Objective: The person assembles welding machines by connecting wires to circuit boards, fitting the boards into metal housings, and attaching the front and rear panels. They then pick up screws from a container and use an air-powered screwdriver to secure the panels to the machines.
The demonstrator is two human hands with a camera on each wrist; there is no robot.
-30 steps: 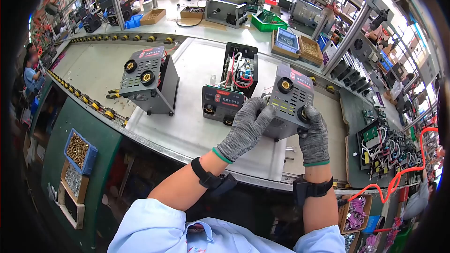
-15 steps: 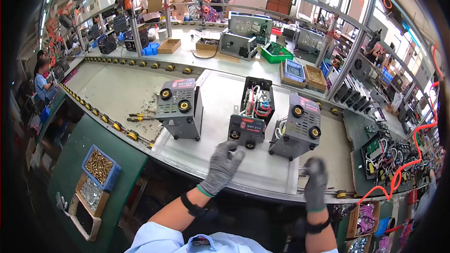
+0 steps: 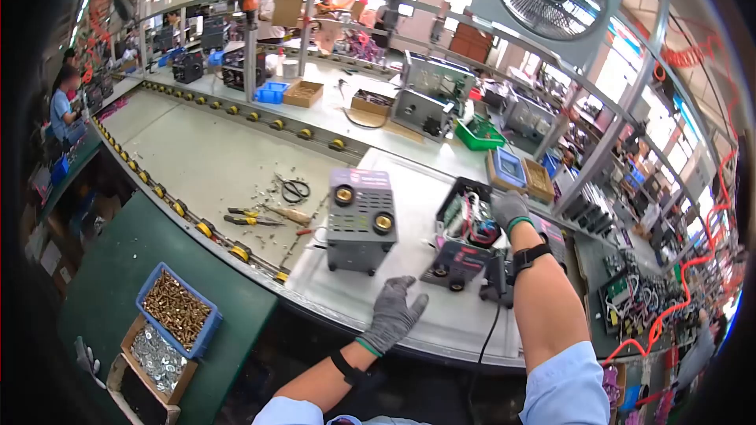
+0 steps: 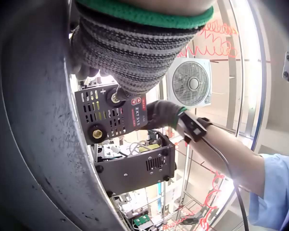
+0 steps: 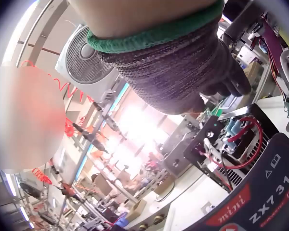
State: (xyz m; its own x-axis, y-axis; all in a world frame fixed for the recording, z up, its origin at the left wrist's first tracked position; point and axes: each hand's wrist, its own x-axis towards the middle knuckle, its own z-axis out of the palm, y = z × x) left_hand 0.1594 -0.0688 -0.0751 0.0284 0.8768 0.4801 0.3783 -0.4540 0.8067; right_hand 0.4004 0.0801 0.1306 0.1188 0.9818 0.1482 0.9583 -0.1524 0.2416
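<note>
My left hand, in a grey knit glove, has its fingers spread at the tray's front edge, beside a cased welding machine. My right hand, gloved alike, reaches to the back right corner of an open welding machine; its fingers hang loosely with nothing seen in them in the right wrist view. Wires and red cable show inside this open machine, behind its ZX7 315 front panel. Another cased machine is partly hidden behind my right forearm.
Pliers and black-handled scissors lie among small scraps on the conveyor bed left of the white tray. A blue bin of brass parts stands at front left. Roller rails edge the line. A cable hangs from my right wrist.
Both hands have let go of the right-hand cased machine. My right hand has moved up to the open machine's far side, my left to the tray's front. The head view has turned left.
</note>
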